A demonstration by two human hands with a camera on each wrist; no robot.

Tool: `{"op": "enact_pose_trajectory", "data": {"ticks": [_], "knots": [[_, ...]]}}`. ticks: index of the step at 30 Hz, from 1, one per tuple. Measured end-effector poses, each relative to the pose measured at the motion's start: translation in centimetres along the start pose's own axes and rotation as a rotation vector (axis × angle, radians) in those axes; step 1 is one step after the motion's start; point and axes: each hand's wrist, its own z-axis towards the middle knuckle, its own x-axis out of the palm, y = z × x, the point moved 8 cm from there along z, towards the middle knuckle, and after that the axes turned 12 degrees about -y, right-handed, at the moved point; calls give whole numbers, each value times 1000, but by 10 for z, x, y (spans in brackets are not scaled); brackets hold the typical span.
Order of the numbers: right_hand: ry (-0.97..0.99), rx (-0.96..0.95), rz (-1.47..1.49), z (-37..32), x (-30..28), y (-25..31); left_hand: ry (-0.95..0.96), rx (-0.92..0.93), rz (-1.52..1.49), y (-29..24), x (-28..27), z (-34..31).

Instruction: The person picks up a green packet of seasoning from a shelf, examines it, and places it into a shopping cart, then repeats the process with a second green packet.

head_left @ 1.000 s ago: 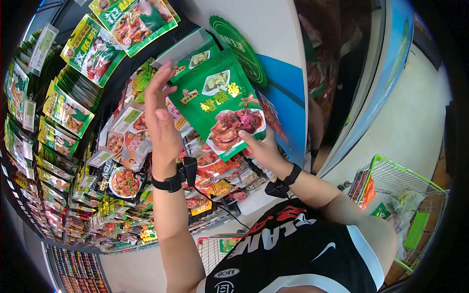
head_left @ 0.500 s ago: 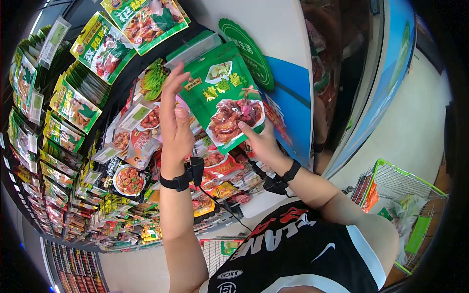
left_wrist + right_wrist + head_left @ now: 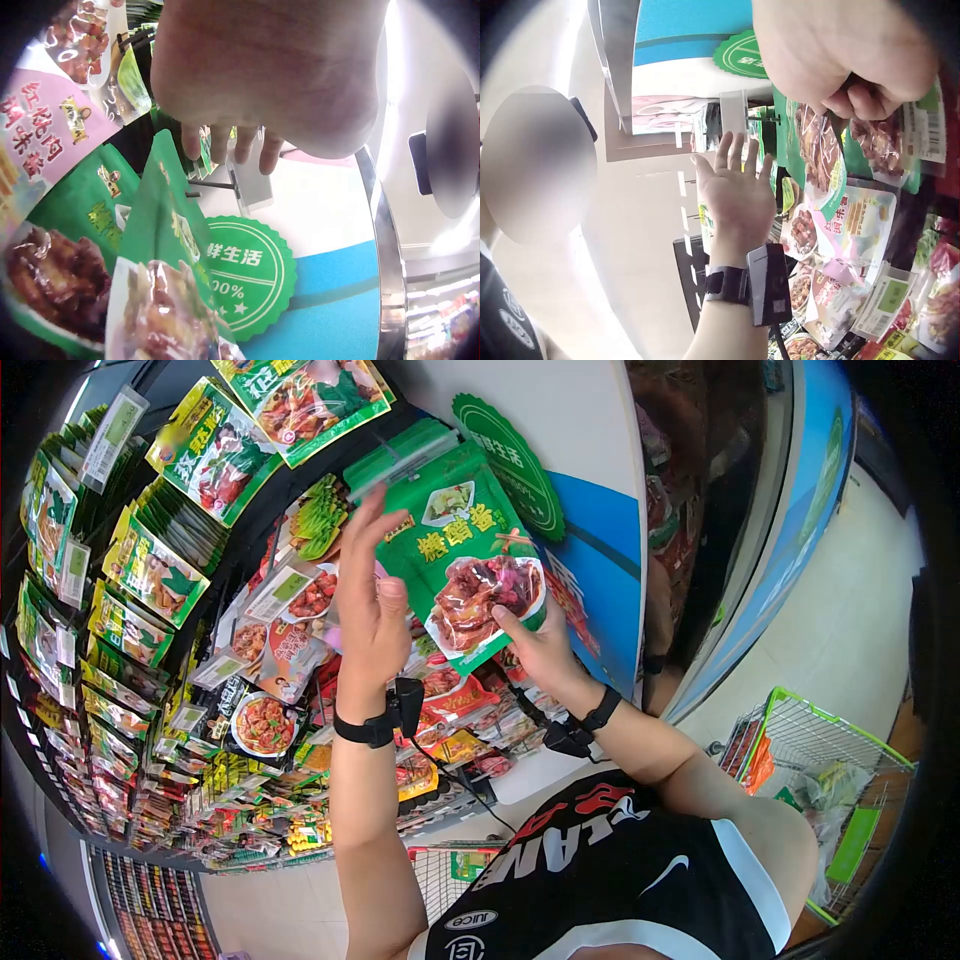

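Green pkt (image 3: 482,598) gripped in R hand (image 3: 546,656); L hand (image 3: 372,605) open, near pkt.

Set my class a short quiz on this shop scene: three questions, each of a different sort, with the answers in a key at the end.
1. True or false: the thumb of the right hand lies on the front of the green packet.

2. Multiple choice: how is the left hand held?
A) Clenched in a fist
B) Open, with the fingers extended
C) Curled round a price label

3. Fill in the missing word: the shopping trolley at the right of the head view has a ______ rim.

Key: 1. True; 2. B; 3. green
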Motion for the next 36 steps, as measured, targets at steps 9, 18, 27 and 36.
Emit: {"op": "enact_pose_trajectory", "data": {"ticks": [9, 18, 27, 36], "knots": [[45, 69, 197, -4, 12, -5, 213, 126, 347, -11, 55, -10], [85, 393, 331, -30, -12, -7, 249, 93, 809, 29, 97, -18], [554, 608, 33, -97, -21, 18, 217, 202, 971, 58, 113, -38], [618, 511, -24, -126, -29, 42, 191, 217, 855, 40, 102, -49]]}}
